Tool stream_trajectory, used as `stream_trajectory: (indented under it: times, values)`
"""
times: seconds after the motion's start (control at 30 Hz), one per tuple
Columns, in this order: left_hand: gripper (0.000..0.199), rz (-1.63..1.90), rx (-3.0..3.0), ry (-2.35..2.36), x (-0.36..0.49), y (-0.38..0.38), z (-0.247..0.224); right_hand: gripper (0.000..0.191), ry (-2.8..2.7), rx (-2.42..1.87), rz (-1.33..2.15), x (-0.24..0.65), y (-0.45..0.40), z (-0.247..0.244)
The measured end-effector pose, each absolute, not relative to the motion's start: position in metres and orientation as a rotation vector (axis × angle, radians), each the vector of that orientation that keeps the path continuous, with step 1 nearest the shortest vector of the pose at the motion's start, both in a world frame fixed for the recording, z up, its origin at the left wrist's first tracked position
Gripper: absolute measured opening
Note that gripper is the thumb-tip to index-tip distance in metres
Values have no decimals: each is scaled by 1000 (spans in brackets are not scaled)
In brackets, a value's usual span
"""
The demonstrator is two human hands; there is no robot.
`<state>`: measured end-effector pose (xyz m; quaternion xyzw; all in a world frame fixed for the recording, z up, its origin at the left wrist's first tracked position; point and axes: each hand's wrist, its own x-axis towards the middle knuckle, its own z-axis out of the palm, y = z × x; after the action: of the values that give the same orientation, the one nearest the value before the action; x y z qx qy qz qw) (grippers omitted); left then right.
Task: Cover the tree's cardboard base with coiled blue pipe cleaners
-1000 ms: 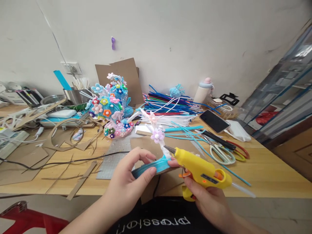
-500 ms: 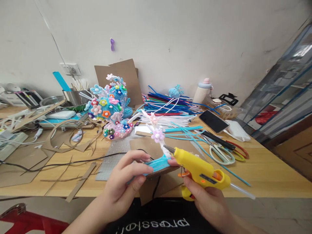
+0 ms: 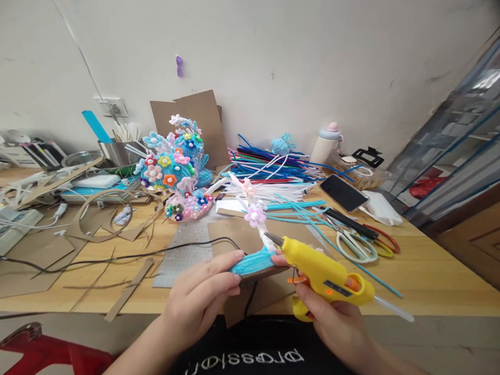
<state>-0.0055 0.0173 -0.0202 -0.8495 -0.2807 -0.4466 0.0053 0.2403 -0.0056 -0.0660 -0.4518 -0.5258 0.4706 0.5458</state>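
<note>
Left hand [image 3: 205,297]: forearm in from lower left, back of hand up, fingers narrow on the left end of the blue strip [image 3: 253,262]. Right hand [image 3: 336,317]: forearm in from lower right, wrapped around the grip of the yellow glue gun [image 3: 316,265], by the orange trigger [image 3: 297,280]; couldn't tell whether that was squeezed. A fingertip also met the strip's right end, behind the gun.

Gun's long axis ran upper left to lower right: dark nozzle [image 3: 273,239] pointed left and slightly up at the white stem [image 3: 264,237], clear glue stick [image 3: 394,309] out the rear. Nozzle tip was right at the stem; contact unclear.

Strip was held up between the hands near the front edge of the surface [image 3: 437,276], long axis roughly left-right, right end a bit higher in view. Stem rose from its right end, leaning up and left, with a purple flower [image 3: 255,215] partway and a pink flower [image 3: 248,187] above that. Cardboard sheet [image 3: 230,234] lay behind the strip.
</note>
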Motion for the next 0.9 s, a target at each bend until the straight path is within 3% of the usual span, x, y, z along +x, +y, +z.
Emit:
stream_trajectory:
  times: [0.2,0.4,0.67,0.9]
  values:
    - [21,-1514,-2754,-1032,-2,10,-17,31,-1290,-1091,1060,238,-5,-58]
    - [10,-1797,-2821,-1586,8,8,4,28,-1214,-1097,1057,237,-6,-56]
    - [16,-1848,-2936,-2102,10,24,18,43,-1014,-1218,1052,234,-6,-62]
    - [23,-2088,-3053,-2219,11,27,19,22,-1442,-1203,911,264,-14,-29]
